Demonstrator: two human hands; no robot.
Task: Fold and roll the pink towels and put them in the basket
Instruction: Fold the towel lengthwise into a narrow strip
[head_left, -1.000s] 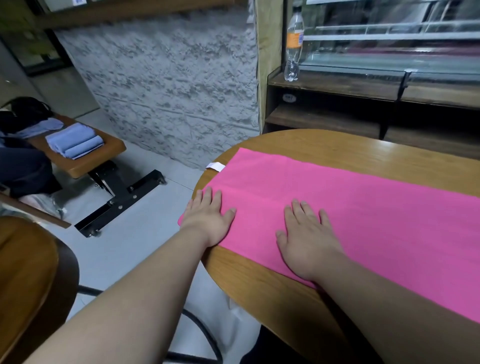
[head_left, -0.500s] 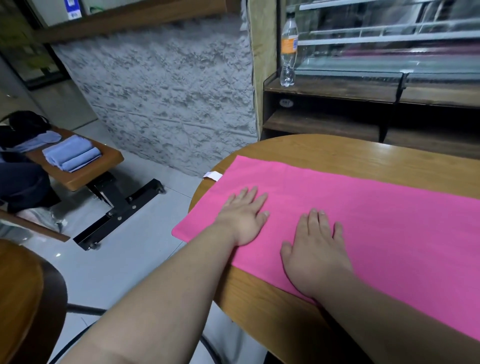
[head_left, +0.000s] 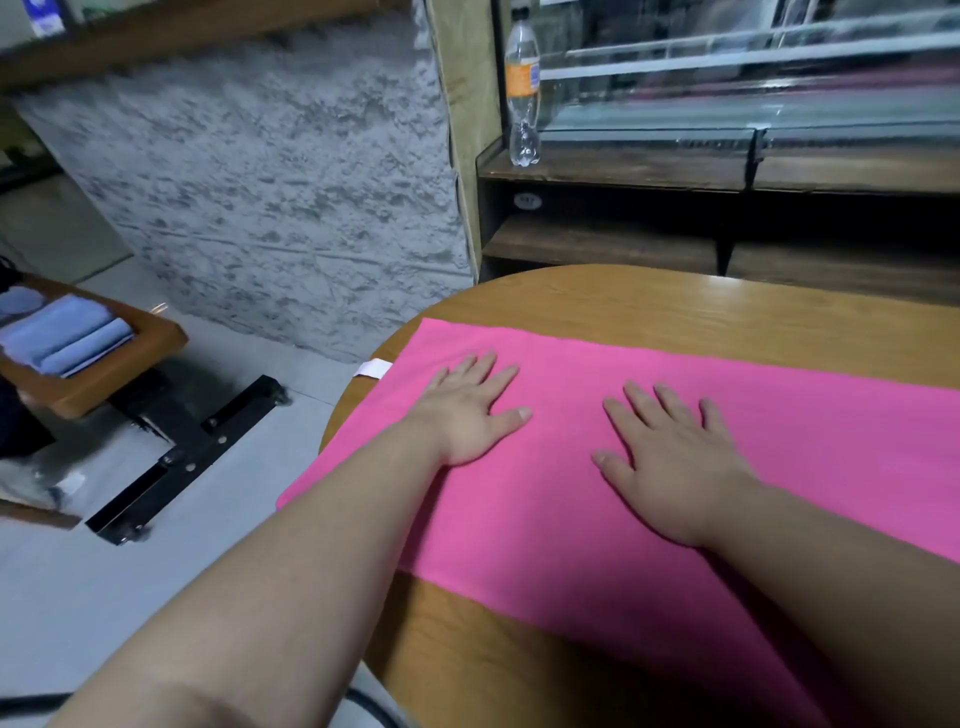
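A rounded wooden table (head_left: 649, 306) bears a long flat pink towel (head_left: 727, 415), its left end hanging just past the table's edge. Behind rises a rough grey stone wall (head_left: 260, 197) beside dark wooden shelving (head_left: 623, 171) holding a clear plastic bottle (head_left: 522, 88). Folded blue towels (head_left: 67, 332) lie on a side bench, well apart. The left hand (head_left: 467, 413) and right hand (head_left: 670, 462) press flat on the pink towel, fingers straight and spread.

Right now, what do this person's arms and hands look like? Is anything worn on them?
They are two bare human arms with no machine parts. The left hand and right hand show no gloves or rings, and the nails look short and unpainted. The left forearm and right forearm are uncovered as far as the picture's edge, with no sleeve, watch or bracelet in view.
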